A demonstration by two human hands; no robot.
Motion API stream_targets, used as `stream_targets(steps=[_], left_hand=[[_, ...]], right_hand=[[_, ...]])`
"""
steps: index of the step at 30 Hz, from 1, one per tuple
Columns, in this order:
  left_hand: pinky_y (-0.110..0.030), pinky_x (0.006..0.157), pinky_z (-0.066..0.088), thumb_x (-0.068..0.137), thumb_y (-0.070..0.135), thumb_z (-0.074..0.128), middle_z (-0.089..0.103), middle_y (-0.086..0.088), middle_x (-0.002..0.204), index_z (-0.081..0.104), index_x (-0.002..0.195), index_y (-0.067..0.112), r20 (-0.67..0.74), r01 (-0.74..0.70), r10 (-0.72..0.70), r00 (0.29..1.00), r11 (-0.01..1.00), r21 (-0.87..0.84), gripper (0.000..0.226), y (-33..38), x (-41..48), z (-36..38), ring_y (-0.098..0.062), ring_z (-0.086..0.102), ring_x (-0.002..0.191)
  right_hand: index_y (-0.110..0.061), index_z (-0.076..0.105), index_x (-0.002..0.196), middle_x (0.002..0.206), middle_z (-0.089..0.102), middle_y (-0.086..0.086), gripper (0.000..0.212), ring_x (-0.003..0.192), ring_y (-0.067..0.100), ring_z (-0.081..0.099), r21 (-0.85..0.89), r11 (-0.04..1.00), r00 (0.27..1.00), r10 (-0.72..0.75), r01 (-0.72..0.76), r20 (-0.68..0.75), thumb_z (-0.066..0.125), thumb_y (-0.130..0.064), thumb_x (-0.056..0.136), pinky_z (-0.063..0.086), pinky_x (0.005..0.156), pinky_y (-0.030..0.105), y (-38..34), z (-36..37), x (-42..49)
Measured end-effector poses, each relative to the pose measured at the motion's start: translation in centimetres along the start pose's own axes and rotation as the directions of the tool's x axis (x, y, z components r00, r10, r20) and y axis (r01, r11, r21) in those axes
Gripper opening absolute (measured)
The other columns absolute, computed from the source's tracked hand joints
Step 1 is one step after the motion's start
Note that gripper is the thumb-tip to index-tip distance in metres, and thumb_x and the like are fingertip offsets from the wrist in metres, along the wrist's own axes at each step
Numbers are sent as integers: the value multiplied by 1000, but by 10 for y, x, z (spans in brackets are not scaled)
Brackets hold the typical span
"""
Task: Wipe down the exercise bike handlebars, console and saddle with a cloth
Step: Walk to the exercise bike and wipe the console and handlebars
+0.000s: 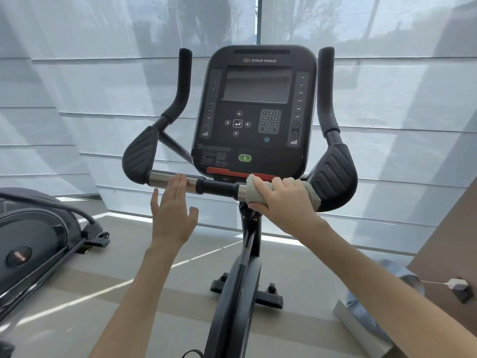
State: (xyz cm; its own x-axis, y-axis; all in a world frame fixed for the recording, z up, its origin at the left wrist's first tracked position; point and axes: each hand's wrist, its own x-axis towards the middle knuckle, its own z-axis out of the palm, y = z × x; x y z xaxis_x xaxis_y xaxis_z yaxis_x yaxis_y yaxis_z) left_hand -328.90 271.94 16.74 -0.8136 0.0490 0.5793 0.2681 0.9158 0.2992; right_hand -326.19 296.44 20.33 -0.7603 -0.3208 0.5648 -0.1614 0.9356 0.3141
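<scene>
The exercise bike's black console (258, 112) stands straight ahead with its dark screen facing me. The handlebars (214, 187) run across below it, with chrome sections, black elbow pads and two upright black horns. My right hand (284, 200) is wrapped around the right chrome section and presses a light grey cloth (254, 189) onto it. My left hand (173, 213) is flat with its fingers apart, and its fingertips reach the left chrome section. The saddle is out of view.
A second black exercise machine (38, 239) stands at the left on the grey floor. The bike's stem and front foot (247, 293) run down the middle. White blinds cover the windows behind. A brown wall with a small white device (456, 284) is at the right.
</scene>
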Motion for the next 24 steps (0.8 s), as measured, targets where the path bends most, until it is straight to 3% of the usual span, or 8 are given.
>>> stream_targets(steps=[3,8,11,14,17,22,24], left_hand=[[-44,116,2,82,11,60,26,-4,155,28,146,10,27,-9,9,1000,1000,19,72,-1,1,-2,-17,19,144],[-41,116,-2,84,15,59,16,-1,158,20,149,13,65,26,-29,997,999,44,76,1,0,0,-14,10,146],[-43,116,0,85,17,60,13,1,159,17,150,15,84,31,-36,996,997,65,78,0,0,0,-13,8,146],[-44,116,1,84,16,61,12,3,159,16,150,17,93,30,-38,995,996,83,80,-2,-2,-2,-12,8,146],[-45,116,3,84,17,60,13,4,159,15,150,17,93,31,-42,995,992,123,80,-2,-2,-3,-12,9,146],[-46,116,1,86,20,58,12,3,159,14,150,17,109,80,-93,990,990,118,78,5,0,-5,-13,8,146],[-45,116,0,86,22,57,10,1,159,12,150,16,121,111,-125,985,987,114,79,10,2,-6,-13,8,146]], right_hand=[[-22,56,126,81,63,5,53,68,25,58,-82,997,994,3,-12,-108,51,-58,87,48,71,38,-10,9,-4],[-21,35,137,98,61,8,54,81,26,58,21,993,993,-114,114,-8,43,-52,93,44,72,37,-43,17,33],[-19,32,134,99,61,8,52,81,27,59,99,984,986,-157,151,60,40,-53,94,38,65,34,-67,20,66],[-22,35,130,90,63,5,52,67,23,56,234,964,969,-173,129,177,34,-59,93,35,56,29,-77,19,91],[-26,40,124,83,59,1,54,65,22,48,331,940,941,-183,83,284,28,-67,90,32,58,31,-68,19,98],[-30,43,96,65,52,-5,51,53,14,45,331,944,964,-88,-1,252,21,-74,85,28,50,26,-31,21,69],[-31,40,94,62,51,-7,50,52,15,44,309,950,970,-41,-36,240,18,-75,84,26,49,27,-20,17,56]])
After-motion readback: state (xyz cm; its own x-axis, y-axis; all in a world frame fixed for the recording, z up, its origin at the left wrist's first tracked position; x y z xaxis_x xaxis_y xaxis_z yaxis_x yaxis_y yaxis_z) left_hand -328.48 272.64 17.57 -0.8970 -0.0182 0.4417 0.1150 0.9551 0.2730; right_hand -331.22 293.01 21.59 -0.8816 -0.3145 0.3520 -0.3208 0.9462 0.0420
